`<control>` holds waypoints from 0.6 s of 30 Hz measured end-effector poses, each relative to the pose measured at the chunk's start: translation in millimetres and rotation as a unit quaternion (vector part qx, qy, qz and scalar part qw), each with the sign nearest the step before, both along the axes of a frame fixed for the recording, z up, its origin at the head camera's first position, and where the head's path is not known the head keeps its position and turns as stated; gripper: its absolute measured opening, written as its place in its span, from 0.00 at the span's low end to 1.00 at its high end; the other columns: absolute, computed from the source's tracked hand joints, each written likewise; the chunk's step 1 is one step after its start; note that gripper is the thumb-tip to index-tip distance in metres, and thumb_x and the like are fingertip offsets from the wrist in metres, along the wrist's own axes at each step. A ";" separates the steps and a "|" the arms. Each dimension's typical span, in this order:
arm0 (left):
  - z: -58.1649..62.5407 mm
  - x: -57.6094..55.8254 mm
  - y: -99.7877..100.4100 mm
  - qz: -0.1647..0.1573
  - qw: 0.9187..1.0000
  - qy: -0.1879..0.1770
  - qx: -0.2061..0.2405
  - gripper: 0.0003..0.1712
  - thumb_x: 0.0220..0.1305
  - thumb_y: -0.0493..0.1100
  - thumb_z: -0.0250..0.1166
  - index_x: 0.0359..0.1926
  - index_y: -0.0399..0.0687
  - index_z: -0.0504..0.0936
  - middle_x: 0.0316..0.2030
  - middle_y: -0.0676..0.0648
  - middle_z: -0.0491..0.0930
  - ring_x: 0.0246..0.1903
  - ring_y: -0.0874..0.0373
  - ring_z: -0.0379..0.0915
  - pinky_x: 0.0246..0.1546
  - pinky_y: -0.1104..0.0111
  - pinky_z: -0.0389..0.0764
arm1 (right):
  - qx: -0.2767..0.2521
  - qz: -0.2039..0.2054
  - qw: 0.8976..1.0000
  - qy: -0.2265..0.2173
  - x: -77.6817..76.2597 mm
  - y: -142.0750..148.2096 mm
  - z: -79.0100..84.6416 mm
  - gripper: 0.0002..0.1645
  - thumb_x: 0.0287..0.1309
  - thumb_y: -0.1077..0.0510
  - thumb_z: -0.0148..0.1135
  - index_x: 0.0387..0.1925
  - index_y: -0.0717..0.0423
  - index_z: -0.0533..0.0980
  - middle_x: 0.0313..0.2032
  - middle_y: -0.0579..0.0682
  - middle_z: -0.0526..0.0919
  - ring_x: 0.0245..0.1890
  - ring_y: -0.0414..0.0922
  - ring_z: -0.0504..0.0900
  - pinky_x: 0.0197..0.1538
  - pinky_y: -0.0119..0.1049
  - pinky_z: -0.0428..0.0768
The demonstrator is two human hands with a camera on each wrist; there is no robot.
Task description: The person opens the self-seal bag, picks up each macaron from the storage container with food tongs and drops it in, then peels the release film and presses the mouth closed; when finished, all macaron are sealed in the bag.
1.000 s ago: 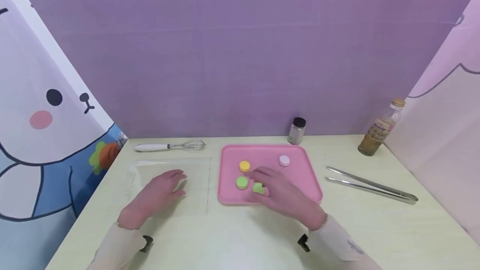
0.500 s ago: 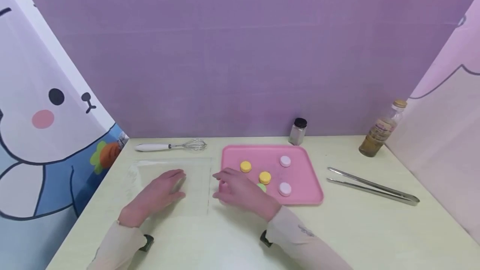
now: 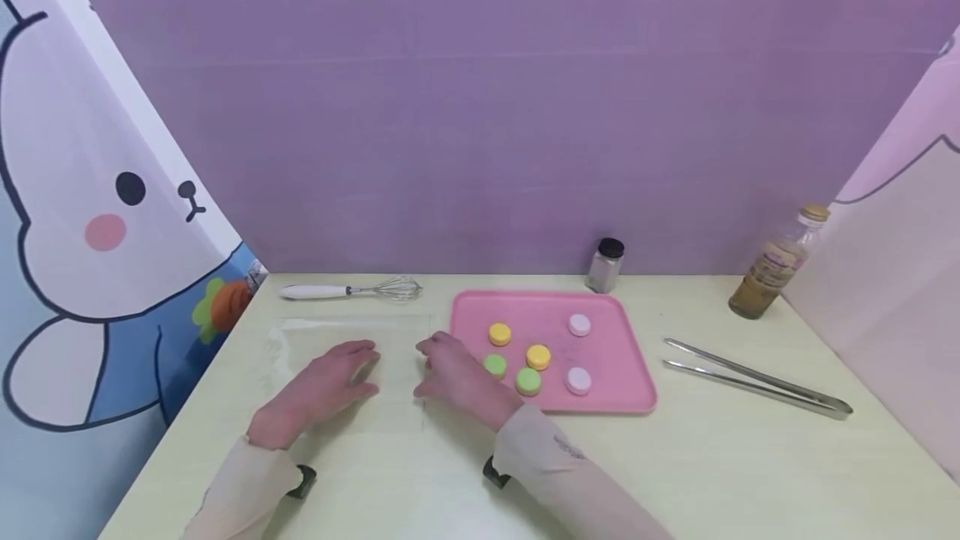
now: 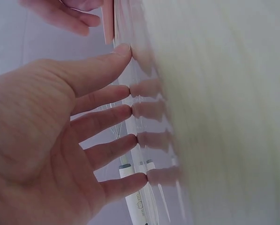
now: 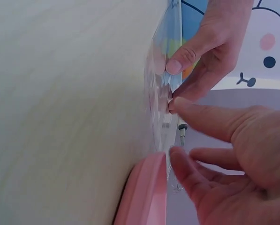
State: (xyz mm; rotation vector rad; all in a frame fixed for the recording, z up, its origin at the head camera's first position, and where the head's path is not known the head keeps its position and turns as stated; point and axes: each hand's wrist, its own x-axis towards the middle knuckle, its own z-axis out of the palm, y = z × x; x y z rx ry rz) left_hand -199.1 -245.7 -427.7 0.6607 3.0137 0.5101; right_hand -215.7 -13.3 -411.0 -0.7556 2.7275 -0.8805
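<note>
A clear flat sheet or plate (image 3: 401,327) lies on the table at centre left. My left hand (image 3: 318,390) rests its spread fingertips on it; in the left wrist view the fingers (image 4: 109,115) touch the glossy surface. My right hand (image 3: 461,377) is over the gap between the clear sheet and the pink tray (image 3: 618,340), fingers slightly bent, nothing visible between them. On the tray sit two yellow macaron-like discs (image 3: 537,357), two green ones (image 3: 528,382) and two pale pink ones (image 3: 578,381). My right hand partly covers the tray's left edge.
A white-handled whisk (image 3: 352,290) lies behind the clear sheet. Behind the pink tray stands a black-capped jar (image 3: 605,267). Metal tongs (image 3: 757,377) lie to the right, with a corked bottle (image 3: 776,267) at the back right. A purple backdrop (image 3: 480,148) closes off the rear.
My right hand has moved left from above the discs to the tray's left side, uncovering the discs. My left hand stays on the clear sheet. The head view has shifted slightly.
</note>
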 end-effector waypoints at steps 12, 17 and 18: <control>-0.6 1.0 0.1 0.018 1.000 -0.013 0.003 0.30 0.67 0.45 0.69 0.63 0.33 0.76 0.66 0.34 0.71 0.67 0.36 0.65 0.66 0.43 0.67 | 0.042 -0.012 0.999 0.003 -3.4 -10.5 -2.6 0.18 0.43 0.62 0.83 0.19 0.55 0.76 0.32 0.45 0.72 0.30 0.41 0.70 0.30 0.27 0.74; 2.0 1.0 -0.5 0.018 1.000 -0.013 0.010 0.28 0.66 0.45 0.70 0.61 0.33 0.78 0.65 0.34 0.73 0.66 0.36 0.66 0.66 0.43 0.67 | 0.040 -0.018 0.999 0.003 -4.1 -12.9 -2.6 0.20 0.42 0.64 0.82 0.17 0.55 0.74 0.36 0.47 0.74 0.30 0.41 0.72 0.32 0.26 0.76; 2.2 0.6 -0.5 0.018 1.000 -0.013 0.010 0.27 0.66 0.44 0.70 0.61 0.34 0.79 0.65 0.35 0.73 0.66 0.36 0.66 0.66 0.43 0.67 | 0.041 -0.020 0.999 0.001 -4.4 -13.4 -2.3 0.20 0.42 0.64 0.82 0.17 0.55 0.74 0.38 0.48 0.75 0.31 0.41 0.72 0.33 0.27 0.77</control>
